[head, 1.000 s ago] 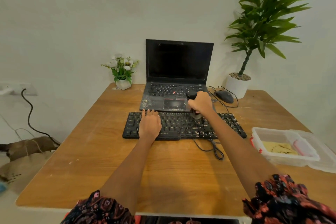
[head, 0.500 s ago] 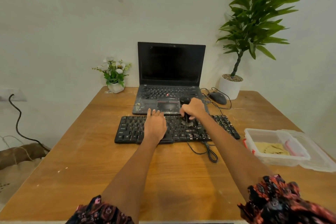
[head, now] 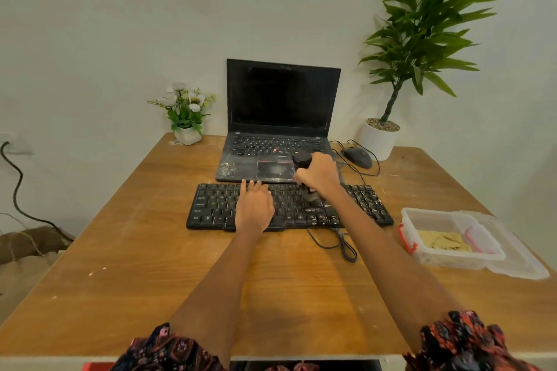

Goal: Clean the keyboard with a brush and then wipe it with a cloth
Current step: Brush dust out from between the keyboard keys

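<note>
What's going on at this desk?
A person is cleaning a black keyboard on a wooden table. The right hand grips a black brush and works it over the keys, while the left hand lies flat on the keyboard. Crumbs dot its right end.

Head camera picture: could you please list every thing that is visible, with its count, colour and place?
table: 1, brown wood, under everything
keyboard: 1, black, table centre, crumbs on its right part
brush: 1, black handle, in the right hand, bristles on the keys
laptop: 1, black, open, behind the keyboard, dusty palm rest
mouse: 1, dark, right of the laptop
flower pot: 1, white with white flowers, left of the laptop
tall plant: 1, green in a white pot, back right
plastic box: 1, clear, right edge, yellow cloth inside
cable: 1, black, left wall
left hand: 1, flat on the keyboard
right hand: 1, grips the brush
</note>
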